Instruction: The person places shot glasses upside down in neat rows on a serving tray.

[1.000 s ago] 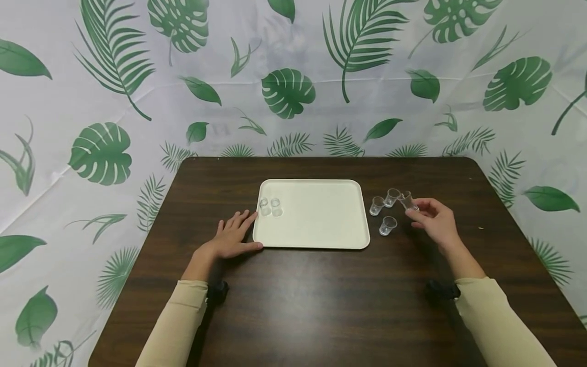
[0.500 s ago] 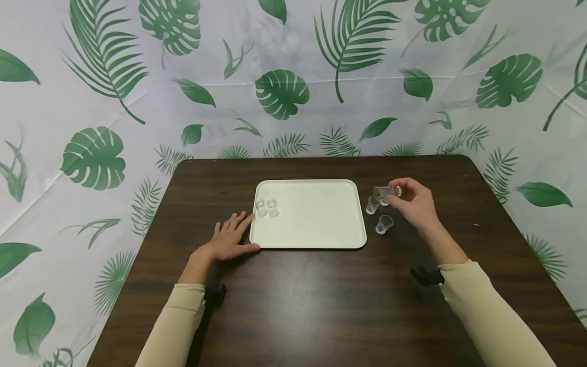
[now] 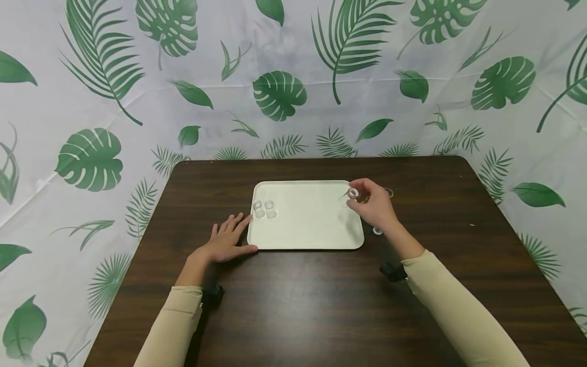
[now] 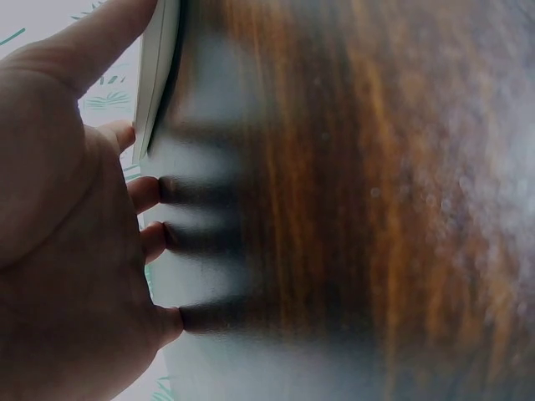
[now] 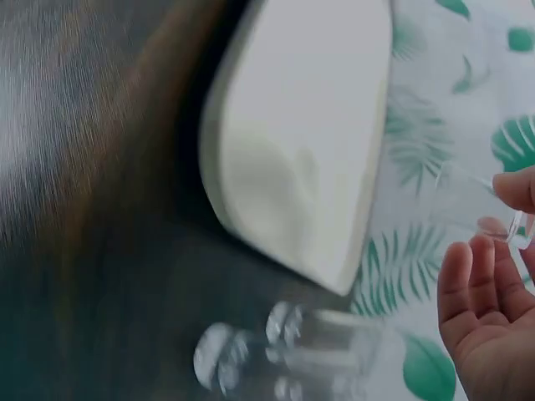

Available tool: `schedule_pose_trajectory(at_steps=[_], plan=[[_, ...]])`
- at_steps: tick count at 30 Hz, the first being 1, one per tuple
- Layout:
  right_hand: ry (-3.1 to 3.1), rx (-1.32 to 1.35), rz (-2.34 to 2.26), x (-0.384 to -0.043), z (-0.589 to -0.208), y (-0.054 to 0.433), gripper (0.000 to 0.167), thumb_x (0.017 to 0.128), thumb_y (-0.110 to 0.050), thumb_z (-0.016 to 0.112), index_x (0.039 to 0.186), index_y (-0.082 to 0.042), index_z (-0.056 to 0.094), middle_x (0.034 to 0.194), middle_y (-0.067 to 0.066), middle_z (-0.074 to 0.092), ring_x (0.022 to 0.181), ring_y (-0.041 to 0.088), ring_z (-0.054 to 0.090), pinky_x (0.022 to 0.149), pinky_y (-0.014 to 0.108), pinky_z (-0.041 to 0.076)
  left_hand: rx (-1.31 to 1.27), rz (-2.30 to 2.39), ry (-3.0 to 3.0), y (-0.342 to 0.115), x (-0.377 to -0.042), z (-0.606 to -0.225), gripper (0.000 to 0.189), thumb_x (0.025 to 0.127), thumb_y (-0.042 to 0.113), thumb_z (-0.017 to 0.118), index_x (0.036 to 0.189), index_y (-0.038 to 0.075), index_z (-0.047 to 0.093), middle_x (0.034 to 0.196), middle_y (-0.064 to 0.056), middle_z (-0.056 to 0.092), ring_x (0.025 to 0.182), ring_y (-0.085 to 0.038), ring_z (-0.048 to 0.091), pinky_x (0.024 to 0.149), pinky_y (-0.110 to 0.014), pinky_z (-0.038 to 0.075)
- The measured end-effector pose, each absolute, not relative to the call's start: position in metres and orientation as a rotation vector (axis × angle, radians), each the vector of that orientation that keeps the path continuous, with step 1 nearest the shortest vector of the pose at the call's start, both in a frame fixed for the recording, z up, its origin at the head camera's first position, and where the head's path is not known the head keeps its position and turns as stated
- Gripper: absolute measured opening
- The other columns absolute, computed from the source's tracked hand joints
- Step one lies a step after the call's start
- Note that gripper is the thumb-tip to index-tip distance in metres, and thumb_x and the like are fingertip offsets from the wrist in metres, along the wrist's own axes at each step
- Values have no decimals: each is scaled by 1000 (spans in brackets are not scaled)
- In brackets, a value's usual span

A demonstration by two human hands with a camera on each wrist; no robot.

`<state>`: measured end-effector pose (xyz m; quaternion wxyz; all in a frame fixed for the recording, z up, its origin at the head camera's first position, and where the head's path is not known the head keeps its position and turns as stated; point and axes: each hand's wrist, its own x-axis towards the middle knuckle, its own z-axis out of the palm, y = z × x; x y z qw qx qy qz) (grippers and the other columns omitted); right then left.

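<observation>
My right hand [image 3: 373, 205] pinches a small clear shot glass [image 3: 352, 193] above the right end of a cream tray [image 3: 307, 224]. The glass is tilted, its thick base towards the hand and its mouth to the left; the right wrist view also shows this held glass [image 5: 468, 200] between thumb and fingers. My left hand [image 3: 223, 245] lies spread at the tray's left front corner, thumb and fingertips right at its edge. Two more shot glasses, one at the far left [image 3: 259, 209] and one beside it [image 3: 270, 209], stand on the tray's left side.
Just right of the tray, other shot glasses [image 5: 230, 359] stand on the dark wooden table [image 3: 293, 306], mostly hidden behind my right hand in the head view. A white cloth with green leaves [image 3: 284, 97] hangs behind the table.
My right hand has carried the shot glass left from the group on the table to above the tray, tipping it over from mouth up. My left hand has stayed at the tray's corner.
</observation>
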<state>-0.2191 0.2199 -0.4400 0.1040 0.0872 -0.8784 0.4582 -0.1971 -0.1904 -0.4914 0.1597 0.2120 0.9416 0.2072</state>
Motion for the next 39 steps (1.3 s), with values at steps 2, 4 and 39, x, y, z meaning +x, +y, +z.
schedule_pose_trajectory(at_steps=[2, 4, 39], plan=[[-2629, 245, 1317, -220, -446, 211, 35, 80, -4, 73, 115, -3, 66, 100, 13, 66, 88, 31, 60, 72, 34, 44, 607, 599, 2694, -191, -197, -492, 96, 90, 60, 60, 159, 13, 14, 162, -21, 10, 147, -44, 4, 106, -72, 0], [-2668, 224, 1294, -222, -454, 202, 36, 80, -6, 73, 115, -4, 67, 101, 13, 67, 89, 30, 61, 72, 36, 44, 604, 597, 2696, -191, -197, -492, 96, 90, 60, 60, 159, 14, 13, 162, -20, 9, 147, -44, 3, 106, -72, 0], [-2781, 168, 1370, -242, -493, 86, 34, 82, -9, 75, 116, -13, 71, 108, 0, 69, 80, 14, 62, 68, 29, 48, 600, 602, 2710, -191, -197, -498, 96, 89, 63, 60, 159, 15, 14, 162, -20, 11, 147, -44, 4, 107, -71, 0]])
